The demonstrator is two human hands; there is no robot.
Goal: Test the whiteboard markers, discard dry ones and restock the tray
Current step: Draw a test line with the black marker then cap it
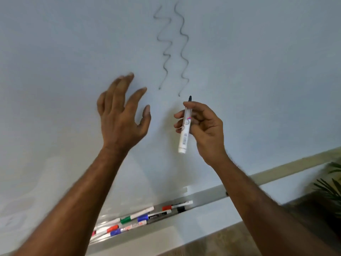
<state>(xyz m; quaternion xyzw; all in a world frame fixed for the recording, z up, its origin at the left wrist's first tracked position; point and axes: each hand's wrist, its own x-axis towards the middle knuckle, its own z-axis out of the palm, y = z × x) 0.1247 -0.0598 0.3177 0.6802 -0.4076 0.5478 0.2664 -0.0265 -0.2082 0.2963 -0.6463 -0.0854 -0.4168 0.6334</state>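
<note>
Head view: right hand [203, 126] pinches light, rigid, uncapped white black-tipped marker [185, 130] mid-barrel; left hand [121, 115], at nine o'clock, splayed, empty.

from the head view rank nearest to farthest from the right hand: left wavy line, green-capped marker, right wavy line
1. right wavy line, just above right hand
2. left wavy line, up-left
3. green-capped marker, low in tray
</note>
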